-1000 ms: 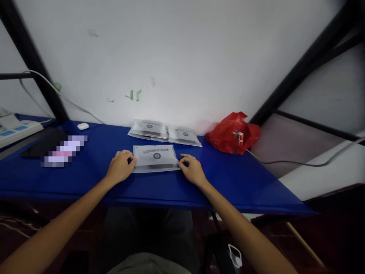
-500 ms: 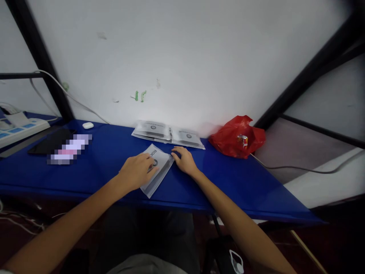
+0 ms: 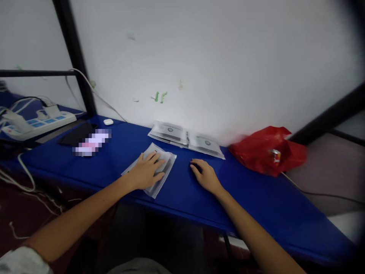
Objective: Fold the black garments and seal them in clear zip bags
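My left hand (image 3: 148, 172) lies flat with fingers stretched out on a grey plastic packet (image 3: 161, 179) that sits turned at an angle on the blue table (image 3: 256, 205). My right hand (image 3: 205, 176) rests on the bare table just right of the packet, fingers loosely curled down, holding nothing that I can see. Two more grey packets (image 3: 186, 138) with a round logo lie side by side against the white wall, beyond both hands.
A red plastic bag (image 3: 268, 150) with a small item in it sits at the right by the wall. At the left lie a dark flat device (image 3: 74, 134), a small white case (image 3: 108, 121) and a power strip (image 3: 40, 123) with cables. A black frame post (image 3: 74, 57) rises behind.
The packet has been turned from square-on to slanted and my left hand now presses flat on it. My right hand has let go and rests beside it. The view has swung left.
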{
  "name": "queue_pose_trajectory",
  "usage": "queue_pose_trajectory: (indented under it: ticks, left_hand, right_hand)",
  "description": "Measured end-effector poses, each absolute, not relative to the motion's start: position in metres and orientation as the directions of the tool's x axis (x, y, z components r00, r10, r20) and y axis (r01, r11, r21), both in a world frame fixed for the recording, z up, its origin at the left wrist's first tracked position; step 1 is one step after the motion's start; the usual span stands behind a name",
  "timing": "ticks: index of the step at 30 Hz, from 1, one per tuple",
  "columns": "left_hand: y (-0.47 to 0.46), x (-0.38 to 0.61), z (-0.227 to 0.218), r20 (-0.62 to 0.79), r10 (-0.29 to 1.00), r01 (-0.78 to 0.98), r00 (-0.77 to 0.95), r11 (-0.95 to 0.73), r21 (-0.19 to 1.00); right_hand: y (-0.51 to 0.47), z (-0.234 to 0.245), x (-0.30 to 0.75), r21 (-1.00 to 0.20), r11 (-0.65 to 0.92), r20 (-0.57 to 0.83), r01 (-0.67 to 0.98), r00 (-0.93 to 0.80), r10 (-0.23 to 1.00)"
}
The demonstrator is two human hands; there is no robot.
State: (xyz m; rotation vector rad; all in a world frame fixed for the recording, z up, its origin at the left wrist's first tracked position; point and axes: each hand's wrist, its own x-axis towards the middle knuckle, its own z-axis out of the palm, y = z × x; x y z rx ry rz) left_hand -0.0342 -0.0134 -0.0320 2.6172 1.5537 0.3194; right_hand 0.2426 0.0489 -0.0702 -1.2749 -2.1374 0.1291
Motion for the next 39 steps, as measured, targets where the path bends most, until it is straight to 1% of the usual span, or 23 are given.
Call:
queue_pose_trajectory:
  ticks: [4,9,12,17,21,29,39]
  left_hand:
    - [-0.011,-0.067,-0.038,0.146,0.935,0.921,0.324,-0.347,0.179]
    - [0.002,-0.107,-0.039,0.073,0.985,0.966,0.155,-0.167,0.199]
    - [0.018,-0.121,-0.036,0.049,0.994,0.971,0.098,-0.106,0.212]
    - [0.057,-0.131,-0.034,0.009,0.999,0.975,0.05,-0.051,0.218]
    - [0.089,-0.135,-0.034,0.039,0.998,0.969,0.044,-0.052,0.242]
    - [0.137,-0.126,-0.037,0.082,0.991,0.955,0.107,-0.126,0.27]
    - [0.163,-0.123,-0.049,0.156,0.977,0.941,0.147,-0.187,0.282]
  right_hand:
    - [0.049,-0.071,0.243,-0.37,0.528,0.458,0.764,-0.345,0.82]
    - [0.05,-0.072,0.244,-0.372,0.511,0.435,0.775,-0.341,0.833]
    - [0.05,-0.072,0.244,-0.367,0.505,0.427,0.782,-0.34,0.838]
    - [0.049,-0.071,0.245,-0.362,0.501,0.419,0.786,-0.343,0.841]
    - [0.048,-0.071,0.244,-0.367,0.493,0.413,0.789,-0.337,0.846]
    - [0.045,-0.068,0.243,-0.372,0.492,0.409,0.787,-0.337,0.848]
    - [0.044,-0.067,0.243,-0.374,0.475,0.395,0.797,-0.326,0.859]
